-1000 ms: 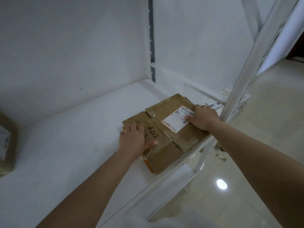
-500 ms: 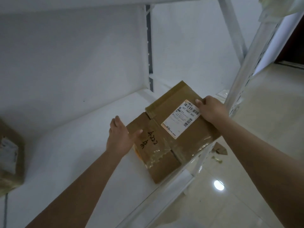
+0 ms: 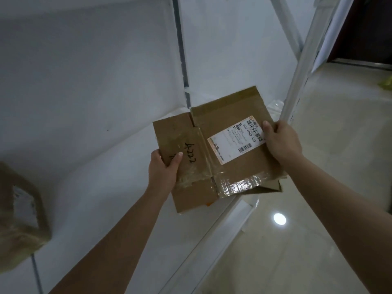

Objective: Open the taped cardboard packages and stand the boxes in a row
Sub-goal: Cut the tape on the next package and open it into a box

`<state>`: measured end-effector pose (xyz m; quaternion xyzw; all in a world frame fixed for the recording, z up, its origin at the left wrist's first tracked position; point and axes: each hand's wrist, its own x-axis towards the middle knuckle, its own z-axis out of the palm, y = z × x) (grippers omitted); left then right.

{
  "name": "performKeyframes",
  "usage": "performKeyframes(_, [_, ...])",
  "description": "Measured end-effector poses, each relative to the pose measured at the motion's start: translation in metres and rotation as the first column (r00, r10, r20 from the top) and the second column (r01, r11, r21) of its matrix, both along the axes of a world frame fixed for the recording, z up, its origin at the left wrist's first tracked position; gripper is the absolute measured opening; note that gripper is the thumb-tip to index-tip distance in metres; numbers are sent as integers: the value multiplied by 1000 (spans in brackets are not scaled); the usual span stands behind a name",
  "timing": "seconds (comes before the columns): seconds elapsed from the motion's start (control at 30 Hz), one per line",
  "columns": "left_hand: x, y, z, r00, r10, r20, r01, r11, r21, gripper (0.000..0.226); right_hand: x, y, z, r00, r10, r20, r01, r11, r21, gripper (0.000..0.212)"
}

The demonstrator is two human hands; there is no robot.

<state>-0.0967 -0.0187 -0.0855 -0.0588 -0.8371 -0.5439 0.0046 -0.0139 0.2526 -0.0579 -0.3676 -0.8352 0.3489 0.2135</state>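
Note:
A flat brown cardboard package with clear tape, a white shipping label and black handwriting is held up in the air above the white shelf. My left hand grips its left edge, thumb on the top face. My right hand grips the right edge beside the label's barcode. A flap hangs loose under the package's lower right corner. A second taped cardboard package lies on the shelf at the far left, blurred.
The white shelf's front rail runs diagonally below the package. A white upright post stands right behind my right hand. A shiny tiled floor lies to the right, with a light's reflection on it.
The package was lying flat on the shelf under both hands; both hands have taken its edges and lifted it off the shelf, tilting its top face toward me.

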Motion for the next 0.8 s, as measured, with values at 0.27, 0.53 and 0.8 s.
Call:
performKeyframes(0.27, [60,-82,8,996,68,-60,-70,997,-19,40,55,-74,-16,993,121,-5,-122,993,-13,42])
performKeyframes(0.53, [135,-172,16,953,261,-150,-259,965,36,48,114,-172,-31,931,338,-139,-365,876,-315,66])
performKeyframes(0.8, [171,-235,14,989,146,-31,-145,989,9,51,152,-222,-27,958,284,-49,-283,898,-336,59])
